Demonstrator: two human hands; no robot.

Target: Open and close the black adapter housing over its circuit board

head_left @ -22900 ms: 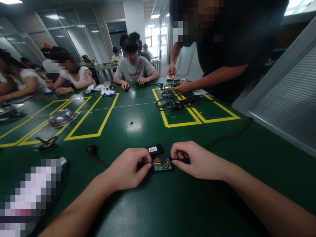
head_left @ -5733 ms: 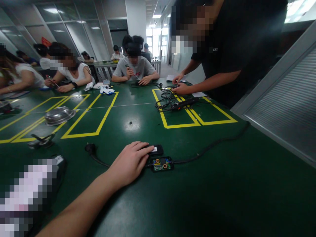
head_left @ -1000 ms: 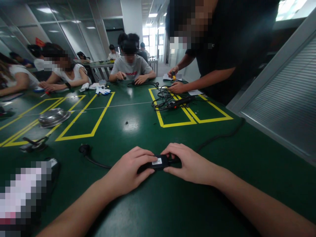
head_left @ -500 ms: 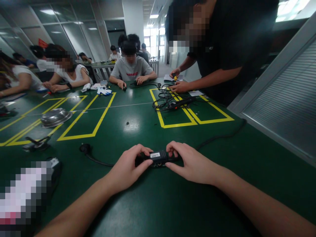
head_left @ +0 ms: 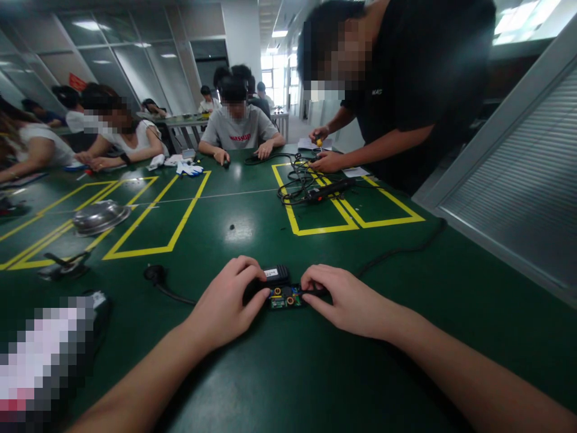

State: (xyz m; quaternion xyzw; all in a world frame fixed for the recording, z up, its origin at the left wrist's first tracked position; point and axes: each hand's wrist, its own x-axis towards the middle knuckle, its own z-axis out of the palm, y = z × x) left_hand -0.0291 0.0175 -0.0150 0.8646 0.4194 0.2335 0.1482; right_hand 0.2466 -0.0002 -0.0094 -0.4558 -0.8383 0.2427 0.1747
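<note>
A small open black adapter case with a green circuit board (head_left: 285, 297) lies on the green table (head_left: 288, 373) in front of me. Its black lid (head_left: 275, 274), with a white label, sits tilted just behind the board. My left hand (head_left: 225, 304) curls round the left end of the case and touches the lid. My right hand (head_left: 345, 297) pinches the right end, where a black cable (head_left: 396, 252) leaves toward the right.
A black plug (head_left: 155, 275) lies left of my hands, a metal bowl (head_left: 99, 216) farther left. Yellow tape boxes (head_left: 315, 228) mark the table. A person in black leans over tangled cables (head_left: 306, 183) at the far right; several seated people work at the far side.
The lid, pressed over the case a second ago, has come off and now lies behind it, exposing the circuit board. Both hands stay at the case's ends.
</note>
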